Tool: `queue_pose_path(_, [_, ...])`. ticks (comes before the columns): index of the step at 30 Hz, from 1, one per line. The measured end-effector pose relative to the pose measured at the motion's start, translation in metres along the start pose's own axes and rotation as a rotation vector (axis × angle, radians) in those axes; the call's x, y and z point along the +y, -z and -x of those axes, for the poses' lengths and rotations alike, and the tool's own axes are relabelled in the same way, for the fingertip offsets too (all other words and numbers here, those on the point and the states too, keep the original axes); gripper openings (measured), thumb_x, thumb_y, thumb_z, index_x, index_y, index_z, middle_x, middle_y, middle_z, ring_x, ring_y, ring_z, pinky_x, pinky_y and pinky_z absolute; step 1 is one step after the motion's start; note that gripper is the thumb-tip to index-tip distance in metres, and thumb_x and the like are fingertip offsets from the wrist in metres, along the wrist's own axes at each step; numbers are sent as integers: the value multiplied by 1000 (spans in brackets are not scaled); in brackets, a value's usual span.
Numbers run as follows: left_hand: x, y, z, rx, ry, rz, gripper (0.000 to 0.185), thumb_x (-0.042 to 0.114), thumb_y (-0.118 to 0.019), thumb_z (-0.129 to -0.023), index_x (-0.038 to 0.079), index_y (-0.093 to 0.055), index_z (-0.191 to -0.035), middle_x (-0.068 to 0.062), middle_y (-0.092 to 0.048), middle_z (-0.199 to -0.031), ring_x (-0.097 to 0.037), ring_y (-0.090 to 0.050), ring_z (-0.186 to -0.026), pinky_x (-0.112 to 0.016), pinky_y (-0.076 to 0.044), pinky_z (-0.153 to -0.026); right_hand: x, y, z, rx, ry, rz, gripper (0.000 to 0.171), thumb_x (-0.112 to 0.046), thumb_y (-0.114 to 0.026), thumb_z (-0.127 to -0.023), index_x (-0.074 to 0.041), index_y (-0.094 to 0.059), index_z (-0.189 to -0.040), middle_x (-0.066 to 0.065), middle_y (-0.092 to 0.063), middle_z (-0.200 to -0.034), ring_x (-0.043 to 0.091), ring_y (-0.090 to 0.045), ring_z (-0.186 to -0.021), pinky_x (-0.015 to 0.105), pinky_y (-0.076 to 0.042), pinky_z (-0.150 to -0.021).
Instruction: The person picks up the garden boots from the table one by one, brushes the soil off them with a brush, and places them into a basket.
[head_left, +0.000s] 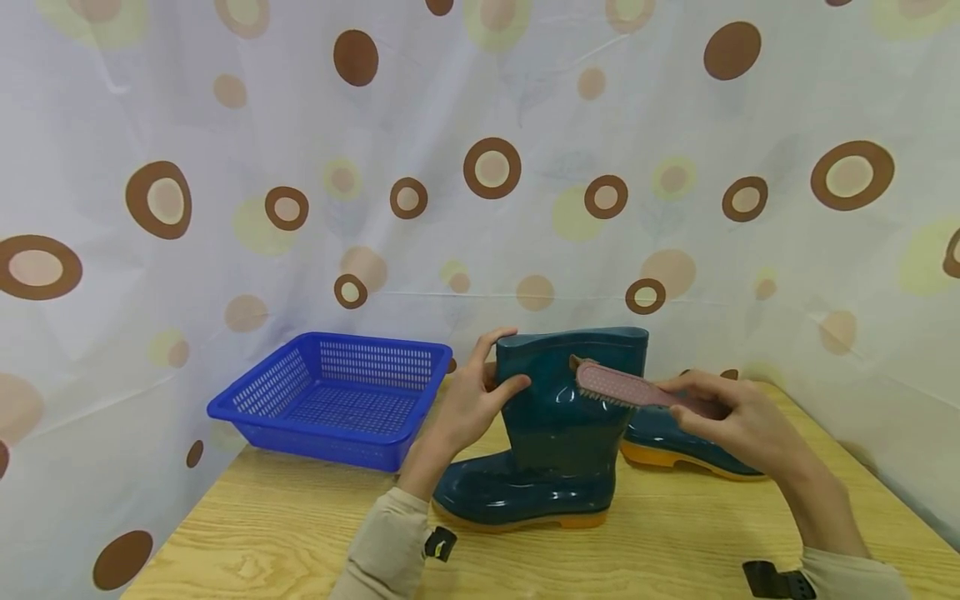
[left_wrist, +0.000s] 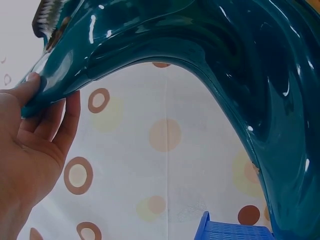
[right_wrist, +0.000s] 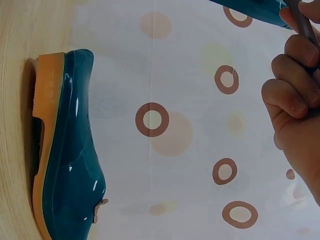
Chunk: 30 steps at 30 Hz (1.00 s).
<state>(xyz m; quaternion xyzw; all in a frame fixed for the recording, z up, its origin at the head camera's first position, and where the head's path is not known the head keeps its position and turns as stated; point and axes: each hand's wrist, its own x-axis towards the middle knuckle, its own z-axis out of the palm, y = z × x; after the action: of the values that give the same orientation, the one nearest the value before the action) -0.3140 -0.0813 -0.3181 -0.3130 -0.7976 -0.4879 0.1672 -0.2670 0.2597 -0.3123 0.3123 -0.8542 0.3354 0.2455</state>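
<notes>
Your left hand (head_left: pixel 468 400) reaches forward from a beige sleeve, thumb and fingers curled in a grip, thumb toward you. Your right hand (head_left: pixel 731 417) extends inward from the right, fingers curled and pinching, wrist bare above its beige cuff.

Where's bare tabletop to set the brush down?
Free: the wooden table's front strip before the upright teal rubber boot, and the front-left corner below the blue plastic basket. Crowded: mid-table, where both hands work the boot, and right-rear, where the second teal boot sits.
</notes>
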Motion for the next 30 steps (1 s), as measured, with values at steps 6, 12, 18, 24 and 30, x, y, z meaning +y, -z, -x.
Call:
queue_pose_path(6, [1, -1, 0, 11, 3, -24, 62, 33, -61, -98, 27, -32, -152, 3, -38, -59, -9, -30, -46, -22, -23, -44, 0, 2, 1, 50, 43, -58, 33, 8, -65, -88, -10, -71, -115, -11, -58, -79, 7, -44, -58, 24, -38, -50])
queue_pose_path(12, [1, 0, 0, 17, 2, -53, 61, 35, -61, -98, 30, -32, -151, 3, -37, -58, -9, -28, -44, -22, -22, -43, -2, 1, 0, 161, 34, -53, 35, 9, -64, -88, -7, -69, -118, -16, -63, -84, 4, -48, -60, 22, -39, -52])
queue_pose_path(18, [2, 0, 0, 18, -5, -60, 61, 35, -62, -97, 28, -33, -151, 4, -37, -58, -9, -29, -44, -22, -21, -43, 0, -2, -3, 143, 87, -12, 38, 10, -67, -84, -10, -71, -116, -12, -54, -74, 4, -41, -54, 22, -34, -47])
queue_pose_path(24, [2, 1, 0, 9, -17, -27, 62, 32, -62, -98, 25, -32, -152, 4, -35, -59, -8, -29, -45, -21, -23, -43, 0, -4, -3, 56, 68, -20, 34, 6, -68, -85, -13, -71, -114, -10, -59, -79, 5, -44, -57, 23, -36, -49])
queue_pose_path(30, [0, -1, 1, 16, -12, -41, 61, 34, -61, -98, 30, -32, -151, 4, -38, -59, -7, -30, -45, -22, -23, -43, -1, -5, -2, -18, 29, -23, 31, 1, -68, -88, -14, -72, -115, -10, -61, -82, 6, -45, -58, 23, -38, -50])
